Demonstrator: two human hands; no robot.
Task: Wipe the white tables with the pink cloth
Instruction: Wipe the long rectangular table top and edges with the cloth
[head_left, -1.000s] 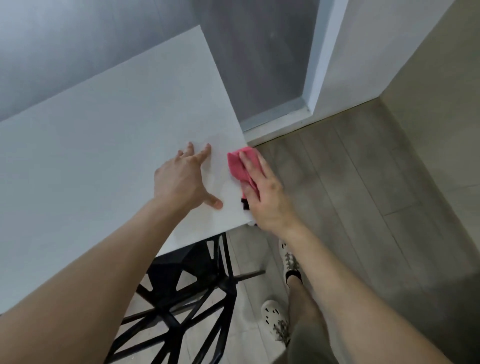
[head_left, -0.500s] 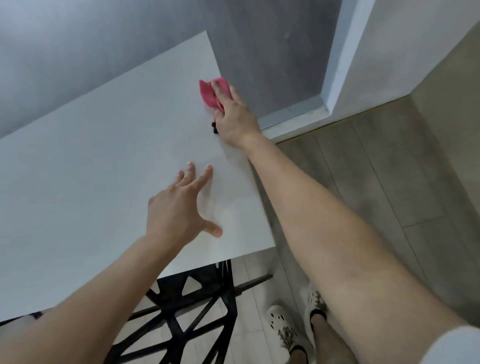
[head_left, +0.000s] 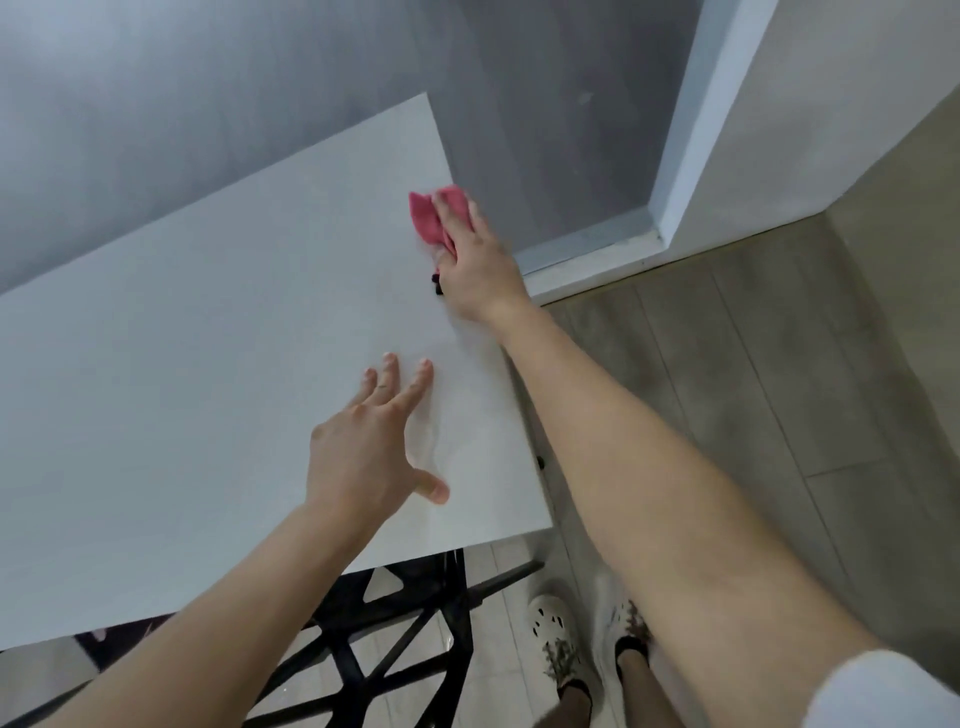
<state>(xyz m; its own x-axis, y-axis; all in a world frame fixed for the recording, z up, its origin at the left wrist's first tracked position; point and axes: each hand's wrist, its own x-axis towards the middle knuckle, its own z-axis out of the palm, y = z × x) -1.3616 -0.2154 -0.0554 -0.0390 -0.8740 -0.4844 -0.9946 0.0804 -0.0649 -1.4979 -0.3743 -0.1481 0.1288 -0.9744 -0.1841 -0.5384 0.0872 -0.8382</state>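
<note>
Grey wall (head_left: 208, 104) backs one white table (head_left: 182, 389), a smooth matt rectangular top whose left side is cut off by the picture's edge. Most of the pink cloth (head_left: 427, 218) is hidden under the right hand (head_left: 475, 265); only a crumpled, folded lobe shows past the fingertips. It lies on the table close to the right edge, toward the far corner. That hand lies flat over the cloth with fingers stretched and pressing down; it is slightly blurred and its thumb is out of sight. A small black thing (head_left: 437, 286) at the heel of the hand is too small to make out. The left hand (head_left: 363, 447) rests palm-down on the bare top nearer the front edge, fingers and thumb spread, well apart from the cloth. Under the table a black frame (head_left: 395, 639) of angular struts is partly hidden. Two white perforated clogs (head_left: 553, 623) stand on the plank floor (head_left: 753, 389), and a white sleeve (head_left: 883, 691) is cut off at the corner.
</note>
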